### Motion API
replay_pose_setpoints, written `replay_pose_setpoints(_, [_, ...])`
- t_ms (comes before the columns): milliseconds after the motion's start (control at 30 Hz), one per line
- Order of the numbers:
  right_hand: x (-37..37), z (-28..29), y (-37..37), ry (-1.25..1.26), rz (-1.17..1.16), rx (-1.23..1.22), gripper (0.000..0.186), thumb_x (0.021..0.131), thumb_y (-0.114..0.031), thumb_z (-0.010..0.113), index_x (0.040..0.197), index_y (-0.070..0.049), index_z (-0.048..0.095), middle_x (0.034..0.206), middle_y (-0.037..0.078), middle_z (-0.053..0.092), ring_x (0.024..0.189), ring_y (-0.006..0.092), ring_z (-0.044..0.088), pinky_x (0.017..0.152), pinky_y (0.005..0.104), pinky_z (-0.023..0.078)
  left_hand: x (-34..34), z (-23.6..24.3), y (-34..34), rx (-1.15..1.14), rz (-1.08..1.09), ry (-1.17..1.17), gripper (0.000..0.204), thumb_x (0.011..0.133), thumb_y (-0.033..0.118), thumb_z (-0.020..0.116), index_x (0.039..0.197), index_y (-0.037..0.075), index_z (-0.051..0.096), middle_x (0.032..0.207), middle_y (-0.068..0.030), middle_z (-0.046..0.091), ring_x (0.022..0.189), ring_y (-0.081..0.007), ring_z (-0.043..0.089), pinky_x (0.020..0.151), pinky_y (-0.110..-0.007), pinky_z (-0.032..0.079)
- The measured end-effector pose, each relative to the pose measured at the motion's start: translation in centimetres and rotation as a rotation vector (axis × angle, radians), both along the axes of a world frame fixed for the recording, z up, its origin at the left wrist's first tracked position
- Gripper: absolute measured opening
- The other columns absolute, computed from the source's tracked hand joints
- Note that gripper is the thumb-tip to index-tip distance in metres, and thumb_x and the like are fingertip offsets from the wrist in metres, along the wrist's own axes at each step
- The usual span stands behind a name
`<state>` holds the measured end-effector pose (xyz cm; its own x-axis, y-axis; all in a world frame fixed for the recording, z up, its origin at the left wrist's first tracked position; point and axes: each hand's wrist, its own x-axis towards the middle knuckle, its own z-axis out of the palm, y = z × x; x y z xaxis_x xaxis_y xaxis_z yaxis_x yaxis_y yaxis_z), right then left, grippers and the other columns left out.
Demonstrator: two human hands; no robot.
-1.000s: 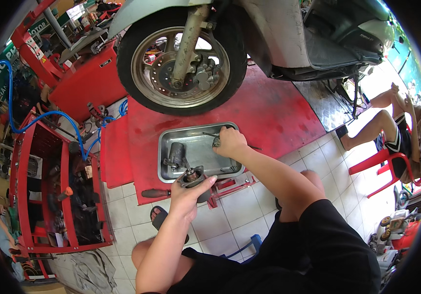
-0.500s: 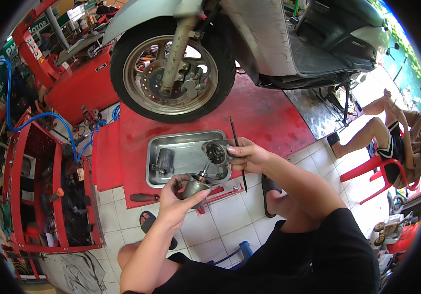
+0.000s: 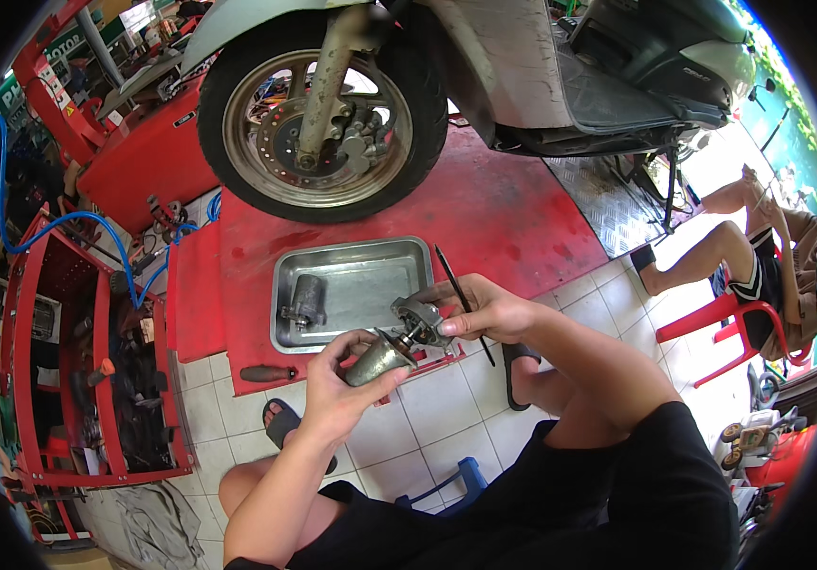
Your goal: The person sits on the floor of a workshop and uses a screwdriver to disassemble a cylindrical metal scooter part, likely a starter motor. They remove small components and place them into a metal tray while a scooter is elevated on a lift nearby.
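My left hand (image 3: 340, 372) is closed round a grey metal cylinder (image 3: 378, 363), tilted up to the right, with a shaft at its open end. It looks like a small motor body. In my right hand (image 3: 496, 312) is a round cast-metal end cover (image 3: 418, 315), held against the shaft end; whether it is seated I cannot tell. A thin dark rod (image 3: 450, 274), like a slim brush or pencil, also sticks out between my right fingers. Just beyond my hands, a metal tray (image 3: 361, 258) holds another grey cylindrical part (image 3: 308, 302).
A screwdriver (image 3: 268, 373) lies on the red platform (image 3: 503, 204) by the tray. A scooter's front wheel (image 3: 423, 142) stands behind. Left is a red tool cart (image 3: 109, 380); right, a person sits on a red chair (image 3: 703, 328). A blue stool (image 3: 470, 478) is below me.
My right hand has turned the cover and lowered it onto the shaft end; before, they were apart. The cylinder has tipped further to the right. The whole view has shifted slightly.
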<state>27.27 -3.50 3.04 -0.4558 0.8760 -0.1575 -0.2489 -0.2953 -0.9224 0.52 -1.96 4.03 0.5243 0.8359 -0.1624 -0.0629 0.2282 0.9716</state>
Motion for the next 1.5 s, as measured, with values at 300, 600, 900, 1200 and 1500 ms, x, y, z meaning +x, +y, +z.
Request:
replay_pose_setpoints(300, [-0.3, 1.6, 0.1, -0.289, 0.060, 0.130, 0.074, 0.076, -0.018, 0.087, 0.136, 0.008, 0.053, 0.068, -0.007, 0.044, 0.055, 0.0014, 0.033, 0.053, 0.0218, 0.026, -0.4, 0.2, 0.1, 0.040, -0.020, 0.106, 0.046, 0.074, 0.002, 0.086, 0.114, -0.002, 0.062, 0.098, -0.0036, 0.065, 0.093, -0.0107, 0.062, 0.081, -0.024, 0.051])
replay_pose_setpoints(600, [-2.4, 2.1, -1.4, -0.526, 0.005, 0.376, 0.079, 0.065, -0.020, 0.095, 0.132, 0.000, 0.059, 0.063, -0.006, 0.045, 0.054, 0.0029, 0.031, 0.053, 0.0233, 0.026, -1.0, -1.6, 0.1, 0.109, -0.068, 0.028, 0.047, 0.075, 0.002, 0.086, 0.115, -0.004, 0.063, 0.096, -0.0041, 0.066, 0.087, -0.0103, 0.063, 0.076, -0.025, 0.054])
replay_pose_setpoints(900, [-3.0, 2.0, -1.7, -0.515, -0.065, 0.580, 0.079, 0.061, -0.019, 0.097, 0.129, 0.002, 0.063, 0.113, 0.007, 0.066, 0.061, 0.0042, 0.040, 0.053, 0.0219, 0.034, -1.5, -1.4, 0.2, 0.146, -0.083, -0.002, 0.056, 0.071, 0.009, 0.089, 0.118, -0.003, 0.062, 0.101, -0.0056, 0.066, 0.097, -0.0133, 0.064, 0.086, -0.031, 0.053])
replay_pose_setpoints(1200, [-3.4, 0.8, -2.5, -0.471, -0.192, 0.489, 0.079, 0.059, -0.023, 0.099, 0.123, 0.008, 0.064, 0.100, 0.005, 0.063, 0.073, 0.0067, 0.047, 0.070, 0.0248, 0.042, -0.8, 0.3, 0.1, 0.880, 0.034, 0.264, 0.056, 0.060, 0.009, 0.090, 0.108, -0.001, 0.063, 0.101, -0.0131, 0.064, 0.093, -0.0252, 0.066, 0.082, -0.034, 0.053])
replay_pose_setpoints(1500, [-3.8, 1.8, -3.1, -0.491, -0.175, 0.200, 0.077, 0.065, -0.019, 0.096, 0.125, 0.013, 0.060, 0.088, 0.001, 0.058, 0.064, 0.0027, 0.042, 0.062, 0.0240, 0.038, -0.7, -1.4, -0.1, 1.219, 0.111, 0.273, 0.062, 0.056, 0.005, 0.092, 0.111, 0.001, 0.063, 0.102, -0.0162, 0.065, 0.089, -0.0314, 0.067, 0.077, -0.039, 0.055])
